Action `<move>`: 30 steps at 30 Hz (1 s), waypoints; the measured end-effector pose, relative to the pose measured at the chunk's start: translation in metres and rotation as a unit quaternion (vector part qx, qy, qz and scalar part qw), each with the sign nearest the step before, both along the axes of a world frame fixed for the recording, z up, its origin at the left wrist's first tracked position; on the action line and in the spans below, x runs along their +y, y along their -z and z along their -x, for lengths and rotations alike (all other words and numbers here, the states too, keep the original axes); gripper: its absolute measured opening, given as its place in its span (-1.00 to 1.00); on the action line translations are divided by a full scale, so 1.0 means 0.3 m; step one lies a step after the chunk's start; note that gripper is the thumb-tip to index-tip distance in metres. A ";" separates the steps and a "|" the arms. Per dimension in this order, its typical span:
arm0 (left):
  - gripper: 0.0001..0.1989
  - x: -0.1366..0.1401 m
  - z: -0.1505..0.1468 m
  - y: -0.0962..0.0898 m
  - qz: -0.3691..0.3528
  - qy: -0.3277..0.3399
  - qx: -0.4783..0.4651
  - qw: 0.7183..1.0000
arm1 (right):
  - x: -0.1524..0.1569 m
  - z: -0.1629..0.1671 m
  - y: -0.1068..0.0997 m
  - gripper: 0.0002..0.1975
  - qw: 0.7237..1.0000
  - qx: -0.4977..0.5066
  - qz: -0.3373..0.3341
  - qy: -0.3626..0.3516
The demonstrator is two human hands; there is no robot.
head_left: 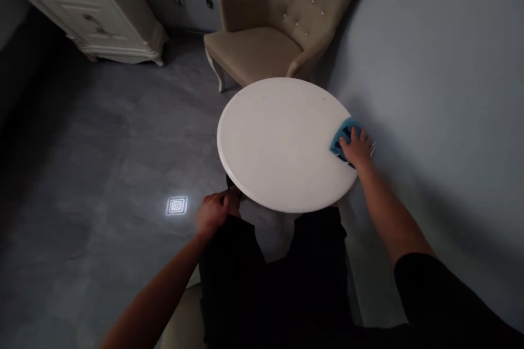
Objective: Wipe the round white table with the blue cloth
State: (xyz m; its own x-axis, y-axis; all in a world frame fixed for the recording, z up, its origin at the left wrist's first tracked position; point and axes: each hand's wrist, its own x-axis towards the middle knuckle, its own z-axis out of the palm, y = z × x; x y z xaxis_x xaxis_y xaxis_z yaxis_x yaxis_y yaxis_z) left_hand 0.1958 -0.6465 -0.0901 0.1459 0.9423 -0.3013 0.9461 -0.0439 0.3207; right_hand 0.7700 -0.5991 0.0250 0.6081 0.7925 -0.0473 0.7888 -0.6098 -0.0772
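Two arms (159, 289), one cloth (341, 132), one table (278, 147)

Here, black shorts (278, 294), loose-legged, hems this side of round white table (282, 147)! Black short sleeve (429, 289) right of table; left hand (212, 214), right hand (358, 150) bare.

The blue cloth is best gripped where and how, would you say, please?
I'd probably pinch the blue cloth at its left edge, coming from the left across the white tabletop: that edge sticks out past the covering right hand.
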 end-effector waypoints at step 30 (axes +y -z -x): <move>-0.57 0.007 0.052 0.030 -0.011 -0.038 -0.019 0.999 | 0.453 1.336 -0.023 -0.39 0.813 0.110 -0.024 -0.572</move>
State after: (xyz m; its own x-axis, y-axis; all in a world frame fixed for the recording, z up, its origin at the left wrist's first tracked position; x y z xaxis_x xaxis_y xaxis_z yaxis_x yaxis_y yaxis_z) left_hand 0.1800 -0.6443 -0.0990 0.0848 0.9572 -0.2767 0.9339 0.0204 0.3569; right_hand 0.3691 -0.4632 0.0318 -0.5464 0.8375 -0.0072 0.8012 0.5201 -0.2960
